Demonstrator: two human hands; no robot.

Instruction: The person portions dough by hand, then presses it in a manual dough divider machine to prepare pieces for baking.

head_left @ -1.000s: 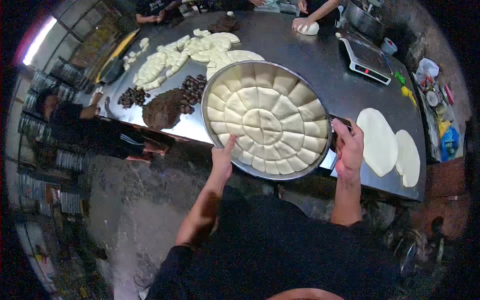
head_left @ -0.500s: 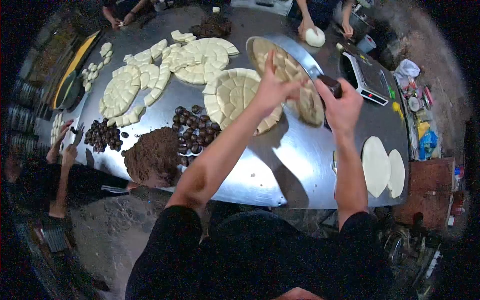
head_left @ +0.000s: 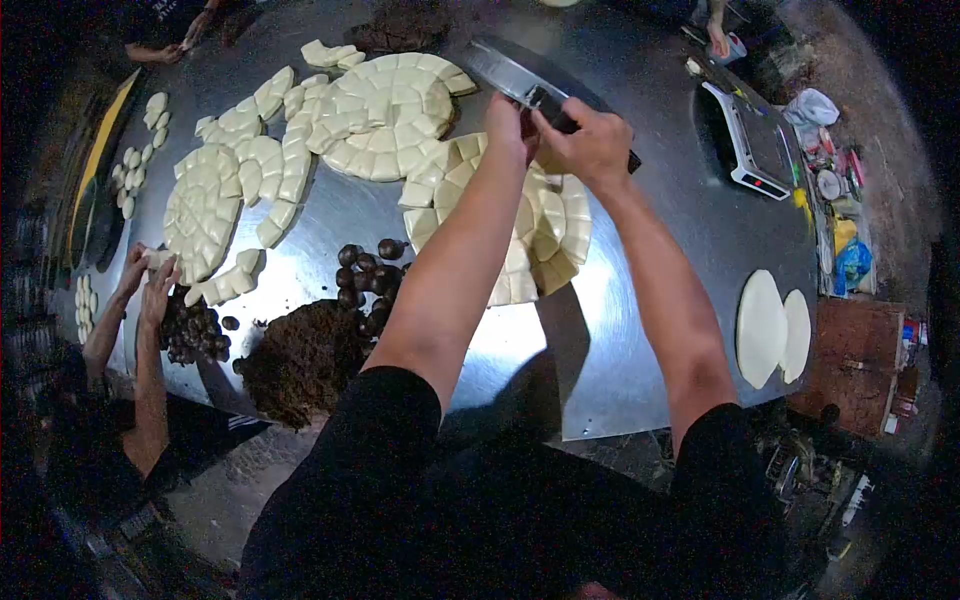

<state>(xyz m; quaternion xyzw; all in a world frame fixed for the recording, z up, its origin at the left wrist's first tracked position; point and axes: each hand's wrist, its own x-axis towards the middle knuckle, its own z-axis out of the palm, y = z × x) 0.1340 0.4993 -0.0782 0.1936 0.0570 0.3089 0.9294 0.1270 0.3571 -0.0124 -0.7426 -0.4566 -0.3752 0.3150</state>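
1. Writing: pale lettering on a dark shirt (head_left: pixel 165 12) at 11 o'clock is too small to be read. Red digits are lit on the white-framed scale (head_left: pixel 768 140) at 2 o'clock; their value cannot be made out. No brand could be read.
2. Pan: the round metal pan (head_left: pixel 510 75) is held raised and tilted at 12 o'clock, its side wall turned to view, above the segmented dough round (head_left: pixel 548 215).
3. Grip: the pan's dark handle (head_left: pixel 552 106) is grasped by the right hand (head_left: pixel 592 142), at 1 o'clock. The left hand (head_left: pixel 508 125) is placed at the pan's near side, 12 o'clock; whether its fingers are closed on the rim cannot be told.
4. Change, 1.0 s: segmented dough was then seen inside the pan; the pan is now tipped more nearly edge-on.
5. Change, 0.5 s: the left hand was then spread; it has been brought close beside the right.
6. Surroundings: brown crumbly mound (head_left: pixel 305 360) at 8 o'clock; dark balls (head_left: pixel 368 275) at 9; flat dough sheet (head_left: pixel 760 330) at 3; all on the metal table (head_left: pixel 640 350).
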